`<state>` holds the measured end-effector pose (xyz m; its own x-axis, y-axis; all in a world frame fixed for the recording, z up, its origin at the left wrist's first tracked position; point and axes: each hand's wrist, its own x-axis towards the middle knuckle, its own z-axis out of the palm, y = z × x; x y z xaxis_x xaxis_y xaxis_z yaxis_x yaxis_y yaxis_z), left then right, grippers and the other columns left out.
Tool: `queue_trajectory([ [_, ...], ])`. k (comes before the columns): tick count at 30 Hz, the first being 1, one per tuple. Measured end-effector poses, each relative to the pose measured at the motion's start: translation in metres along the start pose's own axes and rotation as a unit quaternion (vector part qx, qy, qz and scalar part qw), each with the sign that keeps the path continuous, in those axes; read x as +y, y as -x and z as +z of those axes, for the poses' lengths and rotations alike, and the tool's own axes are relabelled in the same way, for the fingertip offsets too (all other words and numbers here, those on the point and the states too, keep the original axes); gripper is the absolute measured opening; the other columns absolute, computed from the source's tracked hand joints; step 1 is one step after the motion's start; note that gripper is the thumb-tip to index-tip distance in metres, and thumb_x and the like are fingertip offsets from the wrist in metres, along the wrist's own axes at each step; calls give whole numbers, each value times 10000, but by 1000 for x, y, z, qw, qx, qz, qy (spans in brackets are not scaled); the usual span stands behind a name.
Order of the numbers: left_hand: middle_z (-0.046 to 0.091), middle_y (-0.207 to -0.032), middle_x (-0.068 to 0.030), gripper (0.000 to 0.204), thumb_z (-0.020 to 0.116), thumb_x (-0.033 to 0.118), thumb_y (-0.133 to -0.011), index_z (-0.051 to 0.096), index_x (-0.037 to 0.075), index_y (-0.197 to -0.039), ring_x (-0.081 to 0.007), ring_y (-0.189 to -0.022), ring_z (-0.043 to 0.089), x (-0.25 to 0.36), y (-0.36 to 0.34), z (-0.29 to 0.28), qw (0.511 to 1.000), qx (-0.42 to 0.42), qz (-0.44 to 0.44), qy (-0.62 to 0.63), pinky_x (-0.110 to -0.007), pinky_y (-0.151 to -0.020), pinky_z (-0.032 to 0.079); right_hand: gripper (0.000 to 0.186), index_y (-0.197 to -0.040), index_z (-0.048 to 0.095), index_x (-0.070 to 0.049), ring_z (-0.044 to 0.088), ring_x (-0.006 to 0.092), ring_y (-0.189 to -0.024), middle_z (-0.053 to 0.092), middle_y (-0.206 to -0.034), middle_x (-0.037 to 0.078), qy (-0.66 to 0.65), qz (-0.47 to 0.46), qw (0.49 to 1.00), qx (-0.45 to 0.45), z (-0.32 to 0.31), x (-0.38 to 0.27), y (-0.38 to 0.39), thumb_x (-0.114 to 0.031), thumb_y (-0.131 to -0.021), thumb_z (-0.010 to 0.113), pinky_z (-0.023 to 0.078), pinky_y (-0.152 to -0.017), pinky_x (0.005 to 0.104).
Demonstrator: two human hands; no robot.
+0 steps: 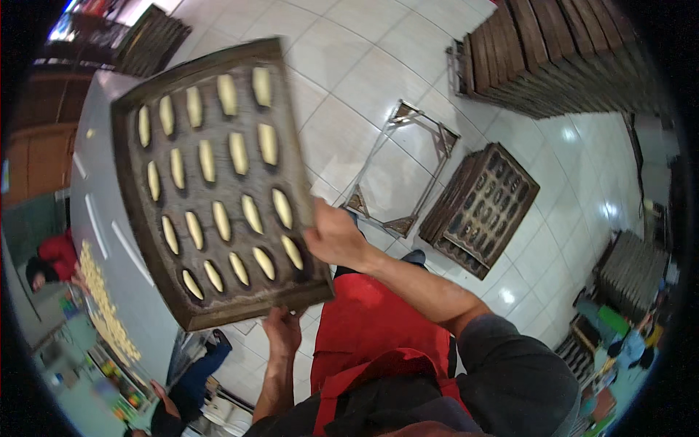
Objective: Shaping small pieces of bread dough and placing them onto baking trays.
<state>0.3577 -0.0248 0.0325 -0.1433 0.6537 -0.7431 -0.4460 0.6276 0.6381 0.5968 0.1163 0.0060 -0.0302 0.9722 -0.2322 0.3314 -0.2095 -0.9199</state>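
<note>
I hold a dark, worn baking tray (pixel 138 197) out in front of me, tilted over the edge of a grey table. Rows of pale, elongated dough pieces (pixel 222 218) lie in its moulds. My right hand (pixel 331 237) grips the tray's right edge near its lower corner. My left hand (pixel 280 328) holds the tray from under its near edge. I wear a red apron (pixel 371 328) and dark sleeves.
A grey table (pixel 95 218) with yellowish dough pieces (pixel 102 306) lies to the left, where other people sit. On the white tiled floor stand a metal frame (pixel 408 167), a stack of empty trays (pixel 480 207) and taller tray stacks (pixel 553 58) at the back right.
</note>
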Motion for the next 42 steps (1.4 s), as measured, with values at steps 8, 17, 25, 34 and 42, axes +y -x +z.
queue_trajectory([
  [8, 561, -1480, -189, 691, 732, 94, -1002, 362, 96, -1586, -362, -1362, 577, -114, -99, 88, 974, -39, -117, -188, -587, -999, 599, 348, -1161, 731, 73, 775, 383, -1011, 799, -1035, 246, -24, 333, 926, 175, -78, 240, 109, -228, -1011, 641, 577, -880, 463],
  [17, 698, -1177, -159, 307, 637, 10, -985, 601, -20, -1289, -329, -1026, 736, -375, -336, 153, 940, -136, -272, -154, -532, -818, 687, 414, -922, 678, 141, 710, 555, -895, 701, -878, 371, 133, 348, 877, 303, -116, 520, 79, -262, -994, 616, 577, -815, 583],
  [25, 706, -1154, -173, 266, 680, -35, -983, 642, -61, -1244, -312, -977, 747, -438, -382, 164, 894, -44, -338, -290, -446, -842, 723, 379, -974, 697, 104, 722, 530, -894, 723, -915, 336, 163, 362, 876, 272, -108, 602, 65, -268, -1025, 644, 584, -810, 594],
  [34, 695, -1228, -192, 256, 713, 3, -1017, 637, -91, -1243, -312, -919, 745, -442, -392, 173, 904, -13, -308, -297, -408, -776, 728, 359, -980, 722, 66, 755, 463, -817, 741, -873, 279, 251, 401, 848, 240, -92, 656, 37, -281, -1044, 656, 619, -751, 554],
  [42, 673, -1264, -216, 347, 748, -54, -971, 598, -79, -1283, -344, -1072, 721, -398, -466, 161, 949, -104, -160, -251, -452, -823, 725, 404, -976, 732, 70, 739, 509, -903, 740, -905, 328, 217, 287, 905, 225, -95, 614, -62, -333, -981, 695, 596, -841, 570],
])
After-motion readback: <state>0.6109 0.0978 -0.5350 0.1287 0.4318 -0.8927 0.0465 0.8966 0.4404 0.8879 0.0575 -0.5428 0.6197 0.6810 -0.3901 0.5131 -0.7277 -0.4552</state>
